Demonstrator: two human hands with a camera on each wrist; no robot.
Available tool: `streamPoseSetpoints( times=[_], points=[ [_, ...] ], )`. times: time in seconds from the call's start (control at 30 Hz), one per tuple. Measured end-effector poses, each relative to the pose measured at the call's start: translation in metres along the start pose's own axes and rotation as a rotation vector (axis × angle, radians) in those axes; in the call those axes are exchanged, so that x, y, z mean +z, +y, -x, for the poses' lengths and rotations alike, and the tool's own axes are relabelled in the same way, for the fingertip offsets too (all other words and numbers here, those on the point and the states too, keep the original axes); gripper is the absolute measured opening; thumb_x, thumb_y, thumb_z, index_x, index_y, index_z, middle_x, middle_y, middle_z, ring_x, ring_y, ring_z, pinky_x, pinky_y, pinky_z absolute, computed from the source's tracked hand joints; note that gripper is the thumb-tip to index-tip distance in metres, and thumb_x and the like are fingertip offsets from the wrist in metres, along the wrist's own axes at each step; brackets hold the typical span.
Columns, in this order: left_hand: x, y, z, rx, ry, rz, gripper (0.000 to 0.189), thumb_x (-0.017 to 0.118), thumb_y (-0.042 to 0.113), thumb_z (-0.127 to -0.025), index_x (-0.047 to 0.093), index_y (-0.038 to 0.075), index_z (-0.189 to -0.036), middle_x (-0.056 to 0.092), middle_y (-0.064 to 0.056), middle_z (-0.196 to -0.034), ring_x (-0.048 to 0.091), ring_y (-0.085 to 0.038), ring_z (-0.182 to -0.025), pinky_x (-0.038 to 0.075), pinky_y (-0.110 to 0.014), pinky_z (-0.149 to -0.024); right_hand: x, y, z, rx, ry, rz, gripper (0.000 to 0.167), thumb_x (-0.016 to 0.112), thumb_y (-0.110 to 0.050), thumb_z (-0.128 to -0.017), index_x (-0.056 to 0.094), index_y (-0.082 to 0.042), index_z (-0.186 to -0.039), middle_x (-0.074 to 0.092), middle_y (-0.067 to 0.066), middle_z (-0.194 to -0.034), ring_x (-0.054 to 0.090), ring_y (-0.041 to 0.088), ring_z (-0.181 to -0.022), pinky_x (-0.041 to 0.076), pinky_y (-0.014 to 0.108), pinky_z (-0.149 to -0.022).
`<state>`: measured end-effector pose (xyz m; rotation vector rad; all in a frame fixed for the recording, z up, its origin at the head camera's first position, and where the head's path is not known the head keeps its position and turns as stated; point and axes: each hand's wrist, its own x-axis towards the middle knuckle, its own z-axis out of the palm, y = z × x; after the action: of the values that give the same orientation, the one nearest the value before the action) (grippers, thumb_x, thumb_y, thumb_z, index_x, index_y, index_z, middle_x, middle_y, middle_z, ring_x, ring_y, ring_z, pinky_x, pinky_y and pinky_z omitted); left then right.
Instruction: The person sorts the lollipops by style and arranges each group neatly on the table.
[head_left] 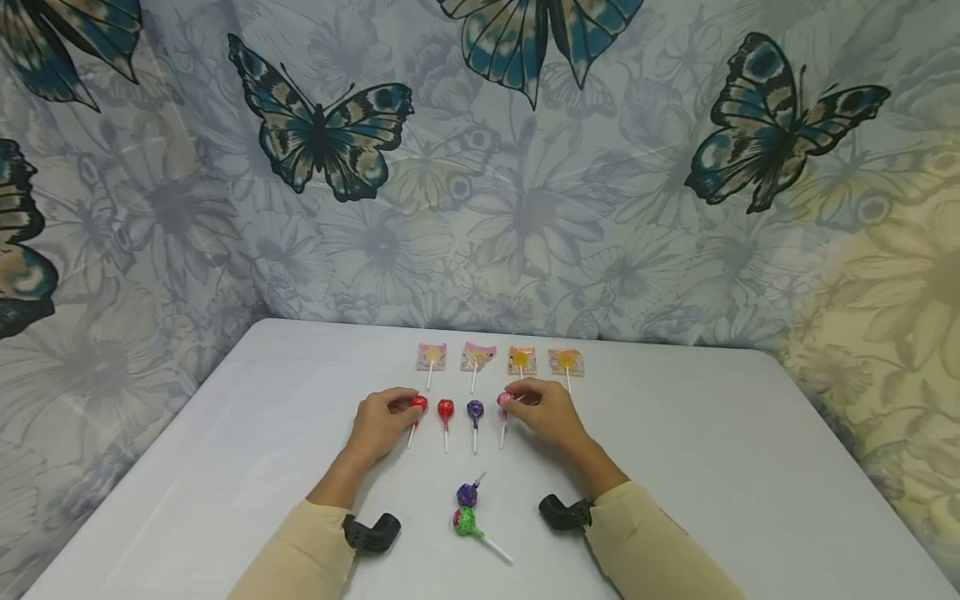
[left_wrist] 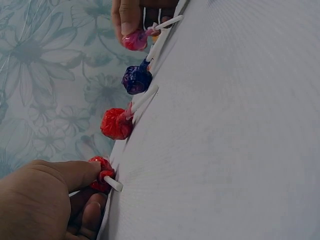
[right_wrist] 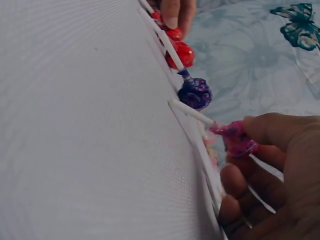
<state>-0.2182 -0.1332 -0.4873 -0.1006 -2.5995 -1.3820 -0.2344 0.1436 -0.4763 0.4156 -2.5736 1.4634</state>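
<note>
My left hand (head_left: 382, 421) pinches the round head of a red lollipop (left_wrist: 101, 175) at the left end of a row; its white stick points toward me. At the row's right end, my right hand (head_left: 549, 410) holds a pink lollipop (right_wrist: 237, 139) between thumb and fingers. Between the hands lie another red lollipop (head_left: 446, 408) and a purple lollipop (head_left: 475, 409), sticks toward me. Nearer to me, between the forearms, a second purple lollipop (head_left: 467, 495) lies against a green lollipop (head_left: 466, 522) with a red patch.
Behind the row lie flat lollipops in clear wrappers, two pinkish ones (head_left: 432, 357) on the left and two orange ones (head_left: 522, 360) on the right. The white table (head_left: 225, 467) ends at a wall (head_left: 480, 250) with butterfly prints. Black wrist devices (head_left: 372, 533) sit at both sleeves.
</note>
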Motion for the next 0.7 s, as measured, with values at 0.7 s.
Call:
streamPoseSetpoints(
  times=[0.7],
  points=[
    [0.0000,0.0008,0.0003,0.001,-0.004,-0.009,0.025,0.076,0.010,-0.083,0.073,0.005,-0.106,0.061,0.000,-0.079,0.053,-0.016,-0.071,0.046,-0.030,-0.063,0.0044,0.0039,0.0022,0.044,-0.021,0.156,0.018,0.076,-0.022,-0.085,0.077,-0.010,-0.098,0.068,-0.006,-0.081,0.057,0.011,-0.070,0.047,0.031,-0.064]
  ],
)
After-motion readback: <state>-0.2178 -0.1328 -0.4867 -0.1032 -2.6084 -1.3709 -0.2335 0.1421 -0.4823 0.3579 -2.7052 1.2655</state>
